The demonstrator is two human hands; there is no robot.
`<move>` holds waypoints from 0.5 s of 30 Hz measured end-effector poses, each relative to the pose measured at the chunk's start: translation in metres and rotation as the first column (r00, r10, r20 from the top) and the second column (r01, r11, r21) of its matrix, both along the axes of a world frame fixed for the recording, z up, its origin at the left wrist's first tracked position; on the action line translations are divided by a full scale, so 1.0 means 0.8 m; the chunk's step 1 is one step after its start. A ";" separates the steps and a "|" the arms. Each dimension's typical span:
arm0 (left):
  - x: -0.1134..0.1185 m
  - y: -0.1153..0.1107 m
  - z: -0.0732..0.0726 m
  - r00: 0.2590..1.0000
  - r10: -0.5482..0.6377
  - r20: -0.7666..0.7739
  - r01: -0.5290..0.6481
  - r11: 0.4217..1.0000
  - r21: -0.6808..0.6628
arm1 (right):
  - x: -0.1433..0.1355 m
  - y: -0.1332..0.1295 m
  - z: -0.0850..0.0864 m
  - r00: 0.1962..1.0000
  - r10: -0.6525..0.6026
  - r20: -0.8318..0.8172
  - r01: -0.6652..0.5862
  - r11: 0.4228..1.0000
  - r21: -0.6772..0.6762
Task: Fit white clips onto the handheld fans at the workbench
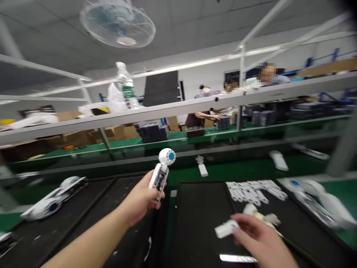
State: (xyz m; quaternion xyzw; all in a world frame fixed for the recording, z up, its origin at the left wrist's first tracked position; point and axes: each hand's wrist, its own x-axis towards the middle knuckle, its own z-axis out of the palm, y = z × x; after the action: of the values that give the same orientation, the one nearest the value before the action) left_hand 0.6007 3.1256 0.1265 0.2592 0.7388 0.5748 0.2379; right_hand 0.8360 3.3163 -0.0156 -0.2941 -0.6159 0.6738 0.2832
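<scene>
My left hand (141, 203) grips an open-cased handheld device (159, 178); my right hand (258, 233) pinches a white piece (222, 229) over the black tray (200, 210), seemingly part-picking; the next move wants steadiness.

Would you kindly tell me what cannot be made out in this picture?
All in the head view:
White device: part of its lower body, hidden by the left hand.
White piece: its gripped end, hidden by the right hand; fine detail, blurred.
Lower-left unit: the rest, cut off by the left edge.
Bottle label: wording, too small and blurred.
</scene>
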 end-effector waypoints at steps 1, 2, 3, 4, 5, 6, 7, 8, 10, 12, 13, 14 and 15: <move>0.028 0.018 -0.007 0.996 -0.091 0.018 0.091 0.996 -0.007 | -0.008 -0.013 0.019 0.997 0.065 -0.043 -0.067 0.996 -0.052; 0.052 0.034 -0.013 0.986 -0.162 0.029 0.163 0.986 -0.037 | -0.018 -0.022 0.036 0.991 0.069 -0.111 -0.079 0.993 -0.088; 0.074 0.047 -0.019 0.976 -0.215 0.025 0.216 0.973 -0.079 | -0.027 -0.029 0.051 0.983 0.041 -0.177 -0.064 0.990 -0.125; 0.091 0.058 -0.025 0.966 -0.257 0.016 0.257 0.959 -0.119 | -0.036 -0.032 0.063 0.973 0.012 -0.231 -0.050 0.986 -0.159; 0.106 0.068 -0.030 0.960 -0.281 -0.002 0.278 0.949 -0.148 | -0.042 -0.033 0.070 0.962 -0.022 -0.273 -0.034 0.980 -0.198; 0.117 0.076 -0.036 0.957 -0.289 -0.026 0.281 0.945 -0.169 | -0.045 -0.033 0.074 0.952 -0.059 -0.300 -0.014 0.972 -0.236; 0.126 0.082 -0.040 0.957 -0.285 -0.047 0.272 0.945 -0.179 | -0.046 -0.032 0.074 0.946 -0.089 -0.313 0.001 0.963 -0.271; 0.133 0.087 -0.045 0.961 -0.269 -0.065 0.254 0.951 -0.179 | -0.045 -0.031 0.073 0.944 -0.108 -0.312 0.009 0.953 -0.302; 0.143 0.092 -0.055 0.968 -0.225 -0.110 0.204 0.963 -0.178 | -0.041 -0.030 0.067 0.950 -0.114 -0.290 0.009 0.941 -0.339; 0.146 0.092 -0.066 0.971 -0.187 -0.150 0.159 0.970 -0.182 | -0.040 -0.033 0.060 0.962 -0.094 -0.257 -0.002 0.936 -0.351; 0.146 0.090 -0.072 0.971 -0.172 -0.166 0.141 0.973 -0.183 | -0.042 -0.035 0.057 0.965 -0.092 -0.244 -0.001 0.935 -0.355; 0.145 0.089 -0.077 0.971 -0.162 -0.178 0.128 0.974 -0.187 | -0.044 -0.037 0.054 0.967 -0.093 -0.236 0.002 0.933 -0.360; 0.143 0.087 -0.082 0.970 -0.158 -0.184 0.124 0.975 -0.186 | -0.046 -0.039 0.050 0.968 -0.090 -0.235 -0.001 0.932 -0.363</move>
State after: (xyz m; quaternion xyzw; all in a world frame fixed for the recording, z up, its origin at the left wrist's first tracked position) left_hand 0.7152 3.1953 0.0612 0.3455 0.7855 0.4614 0.2253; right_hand 0.7989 3.2849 0.0245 -0.2686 -0.4348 0.8000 0.3143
